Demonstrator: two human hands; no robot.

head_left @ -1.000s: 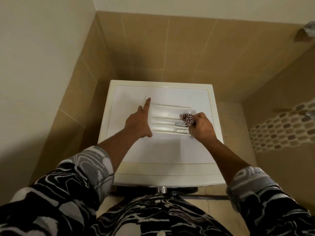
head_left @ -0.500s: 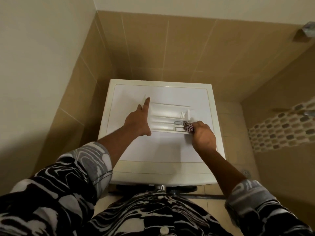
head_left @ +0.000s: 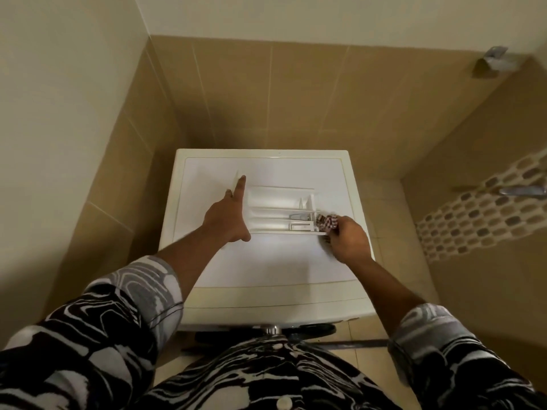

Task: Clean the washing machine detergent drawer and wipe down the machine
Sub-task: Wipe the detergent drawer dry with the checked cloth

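Drawer, place: the detergent drawer (head_left: 278, 208) lies out of its slot on the flat top of the washing machine (head_left: 266, 267), in the back half.
Left hand: the left hand (head_left: 228, 220) has straight fingers and lies flat at the drawer's left end. The forefinger points toward the back wall.
Right hand: the right hand (head_left: 349, 241) is curled round a bunched red-and-white cloth (head_left: 327, 221) and presses it at the drawer's right end.
Handling: the drawer looks like light, stiff, hollow plastic. It would likely skid on the smooth top unless braced. The thin dividers and small insert pieces seem breakable, so the outer walls and ends are the safer places to hold.
Cloth: soft, and it can be pushed into corners.
Long axis: left to right across the machine, with the dividers running the same way.
Facing: open side up, with the small insert parts at the right end.
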